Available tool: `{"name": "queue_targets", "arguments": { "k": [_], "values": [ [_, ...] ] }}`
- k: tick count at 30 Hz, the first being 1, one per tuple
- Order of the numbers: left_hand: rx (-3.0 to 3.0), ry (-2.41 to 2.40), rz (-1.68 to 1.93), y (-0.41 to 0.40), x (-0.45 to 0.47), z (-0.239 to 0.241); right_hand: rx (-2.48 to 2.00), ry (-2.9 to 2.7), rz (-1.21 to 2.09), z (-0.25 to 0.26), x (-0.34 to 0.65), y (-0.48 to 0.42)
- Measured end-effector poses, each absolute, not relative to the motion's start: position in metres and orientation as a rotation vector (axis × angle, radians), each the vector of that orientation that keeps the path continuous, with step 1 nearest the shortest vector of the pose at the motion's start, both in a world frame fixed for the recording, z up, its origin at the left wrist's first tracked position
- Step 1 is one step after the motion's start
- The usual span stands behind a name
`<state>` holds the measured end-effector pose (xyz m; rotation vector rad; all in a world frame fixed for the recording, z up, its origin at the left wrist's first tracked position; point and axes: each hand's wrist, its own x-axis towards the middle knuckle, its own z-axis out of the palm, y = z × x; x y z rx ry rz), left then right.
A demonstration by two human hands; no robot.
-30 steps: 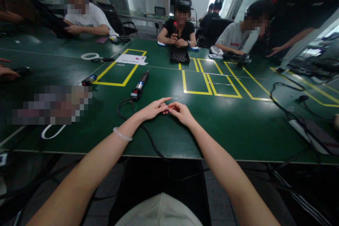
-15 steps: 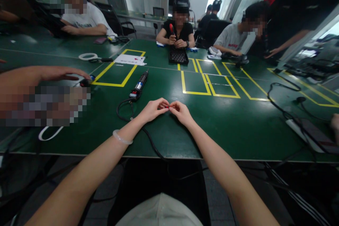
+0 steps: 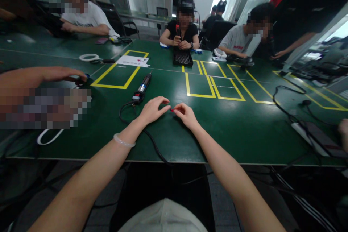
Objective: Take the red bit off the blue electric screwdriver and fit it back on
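Both of my hands rest on the green table [image 3: 233, 130] straight ahead of me. My right hand [image 3: 185, 114] pinches a small red part [image 3: 172, 110] between thumb and fingers. My left hand [image 3: 152, 109] is curled right beside it, its fingertips almost touching the red part. A pale bangle [image 3: 123, 141] circles my left wrist. An electric screwdriver [image 3: 142, 88] with a black cable [image 3: 152, 143] lies just beyond my left hand.
Yellow tape rectangles [image 3: 214, 85] mark the table. A black tray [image 3: 182, 58] sits before a person opposite. Another person's hand [image 3: 61, 74] reaches in from the left onto a small object. A white ring [image 3: 88, 57], papers [image 3: 133, 61] and cables [image 3: 288, 110] lie around.
My hands have drawn slightly apart; the left has loosened from the red part, which stays in my right fingers. The hand at left has reached in over the table.
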<state>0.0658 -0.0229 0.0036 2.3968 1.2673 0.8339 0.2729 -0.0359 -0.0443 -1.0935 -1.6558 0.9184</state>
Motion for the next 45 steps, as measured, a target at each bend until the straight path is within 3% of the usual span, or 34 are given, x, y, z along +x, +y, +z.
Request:
{"name": "queue_targets", "arguments": {
  "k": [5,9,21,45],
  "values": [
    [2.423,2.007,0.886,-0.009,0.034,0.012,-1.105,-1.647,0.911,-0.043,0.273,-0.038],
    [2.258,2.227,0.551,0.007,0.007,0.002,-1.106,-1.651,0.922,-0.042,0.273,-0.039],
    [2.141,2.272,0.341,0.022,-0.003,0.003,-1.109,-1.651,0.961,-0.044,0.272,-0.038],
    [2.736,1.853,0.305,-0.055,0.092,-0.005,-1.11,-1.794,0.824,-0.048,0.269,-0.039]
  ]
}}
